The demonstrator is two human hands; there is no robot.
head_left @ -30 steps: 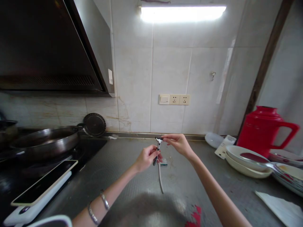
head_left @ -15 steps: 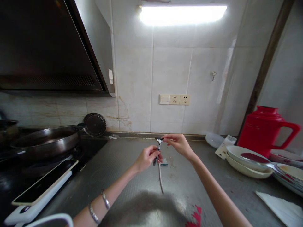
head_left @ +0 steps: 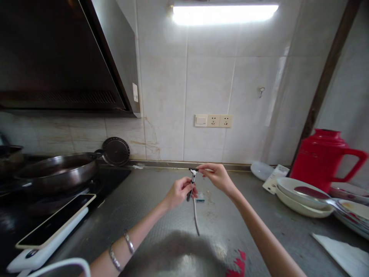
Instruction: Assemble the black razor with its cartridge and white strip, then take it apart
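Observation:
Above the middle of the counter, my left hand [head_left: 181,192] is closed around the handle of a small razor [head_left: 193,177], silver and black, held upright with its dark head on top. My right hand [head_left: 215,176] pinches the right end of that head between thumb and fingertips. Beneath the hands, a thin grey cord-like piece [head_left: 196,219] lies on the counter, its upper end hidden behind my left fingers. Just right of it rests a small flat teal and clear item [head_left: 200,199], too small to name surely.
At left, a pan [head_left: 60,169] sits on the stove, with a phone [head_left: 57,219] on a white device [head_left: 46,246] nearer. To the right stand a red thermos jug [head_left: 319,159], stacked plates [head_left: 302,204] and a white sheet [head_left: 343,252]. Wall sockets [head_left: 219,120] are ahead.
The view has shifted very slightly. Both hands keep the same hold on the razor, with no other visible difference.

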